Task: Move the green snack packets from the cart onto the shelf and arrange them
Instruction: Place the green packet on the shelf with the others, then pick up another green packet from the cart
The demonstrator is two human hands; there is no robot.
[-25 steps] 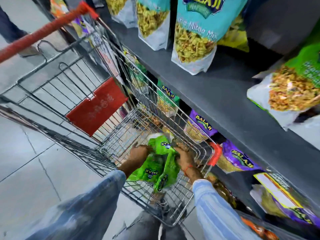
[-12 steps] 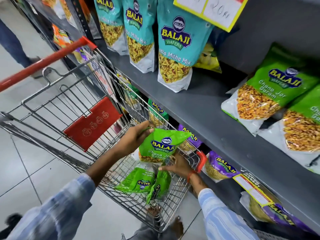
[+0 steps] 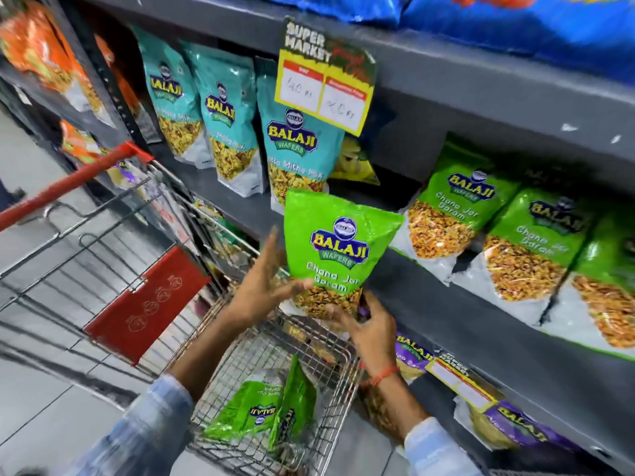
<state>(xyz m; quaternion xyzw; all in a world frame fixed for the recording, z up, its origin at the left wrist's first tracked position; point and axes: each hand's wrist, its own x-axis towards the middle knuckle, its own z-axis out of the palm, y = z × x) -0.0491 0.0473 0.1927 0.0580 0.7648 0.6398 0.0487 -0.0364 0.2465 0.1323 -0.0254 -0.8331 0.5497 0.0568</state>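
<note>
I hold one green Balaji snack packet (image 3: 338,249) upright in front of the grey shelf (image 3: 464,304), above the cart. My left hand (image 3: 266,286) presses its lower left side with fingers spread. My right hand (image 3: 369,326) cups its bottom edge from below. Two more green packets (image 3: 261,412) lie in the wire cart (image 3: 330,341) beneath my forearms. Several green packets of the same kind (image 3: 457,207) lean on the shelf to the right of the held one.
Teal Balaji packets (image 3: 223,121) stand on the shelf's left part, with a yellow price tag (image 3: 324,94) hanging above them. Purple packets (image 3: 410,355) fill the lower shelf. The cart's red handle (image 3: 68,182) and red seat flap (image 3: 144,304) are at left.
Both hands have lifted the green packet out of the cart up to shelf height. My view has tilted up toward the shelf. Two packets stayed in the cart.
</note>
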